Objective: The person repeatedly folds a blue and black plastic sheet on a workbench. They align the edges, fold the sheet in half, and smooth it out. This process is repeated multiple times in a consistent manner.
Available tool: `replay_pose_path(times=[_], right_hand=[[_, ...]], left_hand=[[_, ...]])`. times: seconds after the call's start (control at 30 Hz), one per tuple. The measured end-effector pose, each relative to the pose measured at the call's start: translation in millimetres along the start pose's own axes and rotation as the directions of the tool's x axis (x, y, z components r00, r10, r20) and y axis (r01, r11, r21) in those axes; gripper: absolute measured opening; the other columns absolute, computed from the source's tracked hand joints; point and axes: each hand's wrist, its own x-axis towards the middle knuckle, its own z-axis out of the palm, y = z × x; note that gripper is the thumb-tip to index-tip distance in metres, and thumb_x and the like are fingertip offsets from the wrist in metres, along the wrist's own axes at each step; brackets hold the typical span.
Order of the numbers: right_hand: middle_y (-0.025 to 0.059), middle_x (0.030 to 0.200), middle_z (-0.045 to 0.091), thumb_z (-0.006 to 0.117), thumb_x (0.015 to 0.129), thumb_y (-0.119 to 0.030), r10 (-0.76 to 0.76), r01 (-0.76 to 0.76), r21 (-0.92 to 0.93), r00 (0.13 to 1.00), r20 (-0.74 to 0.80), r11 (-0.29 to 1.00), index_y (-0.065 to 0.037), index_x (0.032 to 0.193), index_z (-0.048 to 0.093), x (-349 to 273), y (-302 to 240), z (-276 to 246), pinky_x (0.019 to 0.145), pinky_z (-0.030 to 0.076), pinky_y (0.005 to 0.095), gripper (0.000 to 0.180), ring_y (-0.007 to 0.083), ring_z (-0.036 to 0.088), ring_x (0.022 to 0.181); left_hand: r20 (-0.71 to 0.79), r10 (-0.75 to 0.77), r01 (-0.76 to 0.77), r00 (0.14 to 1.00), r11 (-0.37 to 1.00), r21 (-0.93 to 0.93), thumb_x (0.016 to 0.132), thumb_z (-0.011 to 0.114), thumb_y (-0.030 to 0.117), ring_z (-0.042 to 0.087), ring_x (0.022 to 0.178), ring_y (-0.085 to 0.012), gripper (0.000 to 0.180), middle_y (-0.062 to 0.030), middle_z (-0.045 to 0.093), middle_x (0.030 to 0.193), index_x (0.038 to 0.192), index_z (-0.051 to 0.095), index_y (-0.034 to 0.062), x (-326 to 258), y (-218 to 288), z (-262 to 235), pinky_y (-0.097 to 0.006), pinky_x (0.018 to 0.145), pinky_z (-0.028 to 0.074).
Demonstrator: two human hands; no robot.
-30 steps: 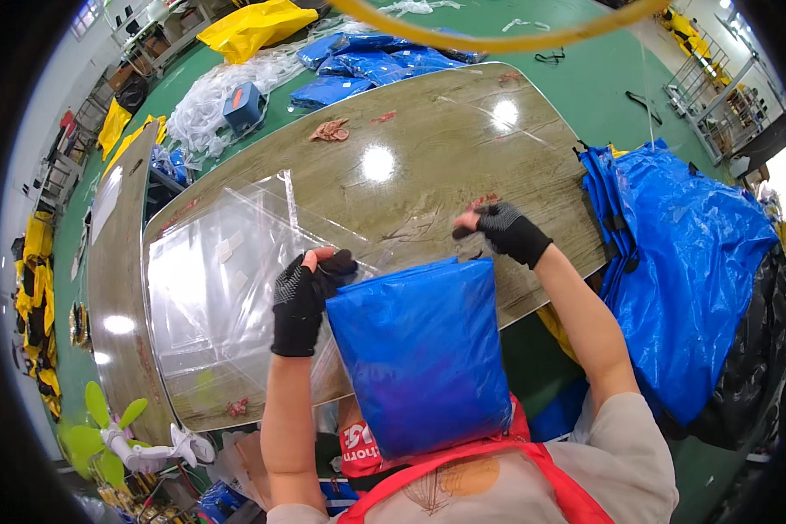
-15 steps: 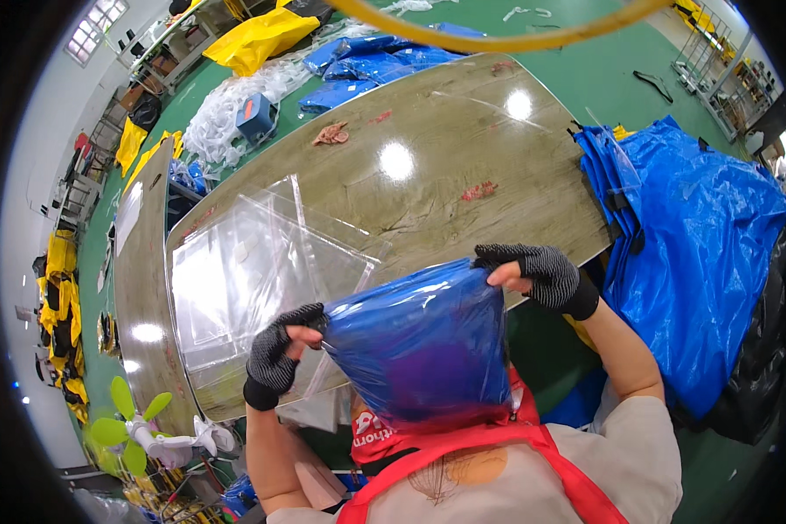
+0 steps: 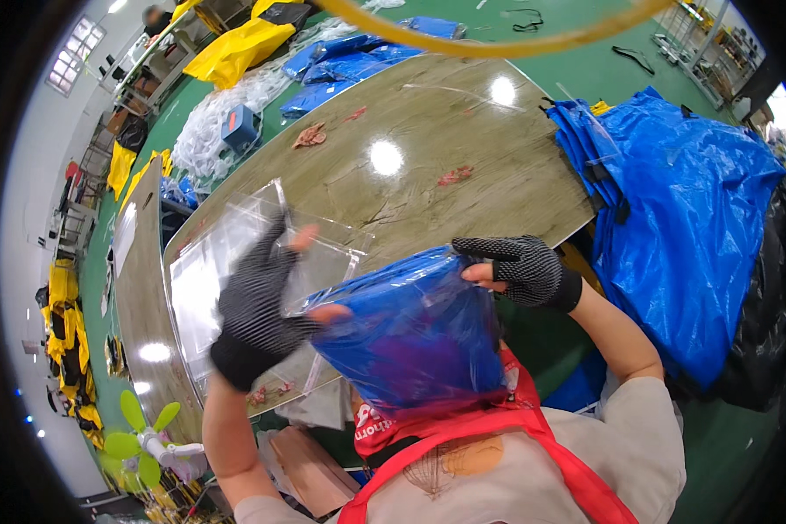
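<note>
A folded blue sheet in a clear plastic bag is held upright against my red apron, at the near edge of the table. My right hand, in a black dotted glove with bare fingertips, pinches the bag's upper right corner. Beside the upper left corner, my left hand is spread, its fingers apart and somewhat blurred by motion. Its thumb lies over the bag's left edge; whether it presses there I cannot tell. Behind that hand, flat clear plastic bags lie on the wood-patterned table.
To the right hangs a pile of blue sheets with black material below. Beyond the table, blue packages, white plastic scraps and a yellow sheet lie on the floor. A green-bladed fan stands at left.
My left hand has let go of the bag's upper left corner and its fingers have spread. My right hand keeps its corner. The whole view has shifted slightly.
</note>
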Motion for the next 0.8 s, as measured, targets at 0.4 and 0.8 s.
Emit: replay_pose_path(times=[0.4, 0.8], right_hand=[[0.0140, 0.090, 0.068, 0.076, 0.067, -0.050, 0.088, -0.020, -0.378, 0.982, 0.164, 0.926, -0.007, 0.115, 0.058, 11.3, 1.3, -21.2, 0.074, 0.051, 0.0395, 0.067, 0.0301, 0.066, 0.082], [0.0195, 0.078, 0.064, 0.042, 0.094, -0.047, 0.308, -0.562, 0.120, 0.253, -0.917, 0.819, 0.000, 0.099, 0.062, -32.7, 230.1, -195.0, 0.067, 0.046, 0.0471, 0.051, 0.0358, 0.061, 0.072]], left_hand=[[0.470, -0.020, 0.056, 0.882, 0.996, -0.063, 0.055, 0.070, 0.073, 0.064, 0.059, -0.0328, 0.076, -0.0143, 0.063, 0.063, 0.086, 0.061, 0.0037, 27.4, 53.7, 65.7, -0.039, 0.058, 0.051], [-0.208, -0.431, 0.324, 0.878, 0.856, -0.402, 0.092, 0.055, 0.037, 0.029, 0.135, -0.0277, 0.069, -0.0186, 0.032, 0.145, 0.143, 0.026, 0.0003, 107.2, -122.4, 28.2, -0.034, 0.110, 0.024]])
